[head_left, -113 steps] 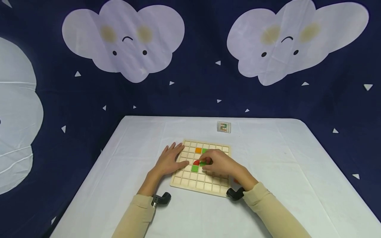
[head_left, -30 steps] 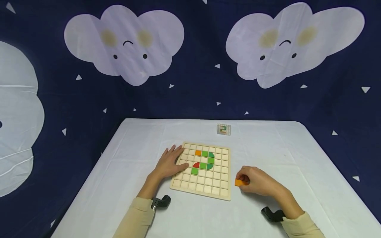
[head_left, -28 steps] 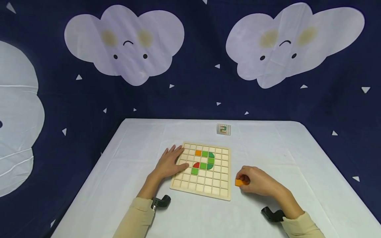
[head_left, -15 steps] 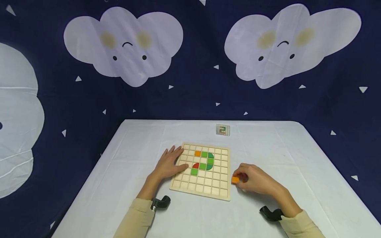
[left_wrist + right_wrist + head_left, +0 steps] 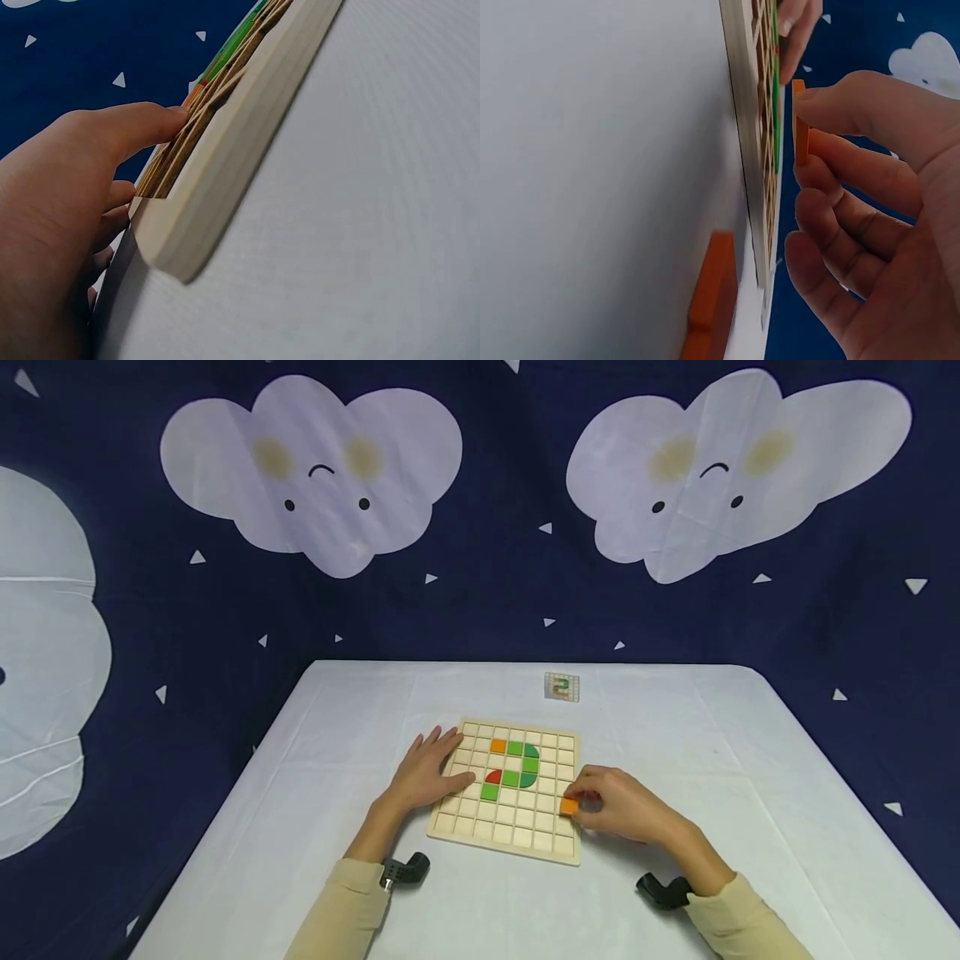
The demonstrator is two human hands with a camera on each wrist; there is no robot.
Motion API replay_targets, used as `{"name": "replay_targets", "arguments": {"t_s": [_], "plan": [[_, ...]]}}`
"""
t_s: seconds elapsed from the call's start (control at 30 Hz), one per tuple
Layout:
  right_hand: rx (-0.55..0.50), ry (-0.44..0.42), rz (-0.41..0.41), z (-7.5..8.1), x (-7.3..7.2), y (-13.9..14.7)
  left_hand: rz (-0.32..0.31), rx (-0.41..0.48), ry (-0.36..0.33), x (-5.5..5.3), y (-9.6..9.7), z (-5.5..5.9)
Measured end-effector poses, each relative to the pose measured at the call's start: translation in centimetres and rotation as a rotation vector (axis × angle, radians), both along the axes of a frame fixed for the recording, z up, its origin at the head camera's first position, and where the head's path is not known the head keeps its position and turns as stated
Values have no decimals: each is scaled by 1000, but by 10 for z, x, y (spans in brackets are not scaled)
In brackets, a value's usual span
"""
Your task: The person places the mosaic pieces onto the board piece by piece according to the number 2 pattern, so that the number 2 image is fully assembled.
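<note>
A square wooden grid board (image 5: 523, 837) lies on the table, with orange, green and red tiles in some of its cells. Fingers spread, my left hand (image 5: 425, 774) rests along the board's left edge, its thumb over the cells. My right hand (image 5: 622, 803) pinches an orange square tile (image 5: 569, 807) between thumb and fingers, over the board's right edge. The right wrist view shows this tile (image 5: 801, 124) edge-on, held up apart from the board. A red quarter-round tile (image 5: 493, 777) and a green square tile (image 5: 490, 792) sit near my left thumb.
A small pattern card (image 5: 562, 687) showing a coloured figure stands behind the board. More orange pieces (image 5: 712, 300) lie on the white tablecloth (image 5: 750, 777) by the board, visible in the right wrist view. A dark blue cloud-patterned cloth (image 5: 510, 593) hangs behind the table.
My right hand was over the board's middle, then picked an orange tile beside the board. It has since moved left with it to the board's right edge. My left hand stays put.
</note>
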State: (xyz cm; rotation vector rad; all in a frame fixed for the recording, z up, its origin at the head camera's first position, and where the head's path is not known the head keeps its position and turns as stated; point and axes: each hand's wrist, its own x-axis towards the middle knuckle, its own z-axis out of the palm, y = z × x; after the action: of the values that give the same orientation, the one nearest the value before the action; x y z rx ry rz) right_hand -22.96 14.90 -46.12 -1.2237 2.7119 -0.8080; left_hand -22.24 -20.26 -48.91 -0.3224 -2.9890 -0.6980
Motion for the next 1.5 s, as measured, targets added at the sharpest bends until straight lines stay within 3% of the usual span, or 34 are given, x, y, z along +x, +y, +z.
{"name": "replay_targets", "arguments": {"t_s": [0.9, 1.5], "plan": [[28, 42, 151, 2, -1, -66, 2, -2, -9, -2, -1, -2], [65, 28, 190, -3, 0, -97, 9, -14, -8, -2, 0, -3]]}}
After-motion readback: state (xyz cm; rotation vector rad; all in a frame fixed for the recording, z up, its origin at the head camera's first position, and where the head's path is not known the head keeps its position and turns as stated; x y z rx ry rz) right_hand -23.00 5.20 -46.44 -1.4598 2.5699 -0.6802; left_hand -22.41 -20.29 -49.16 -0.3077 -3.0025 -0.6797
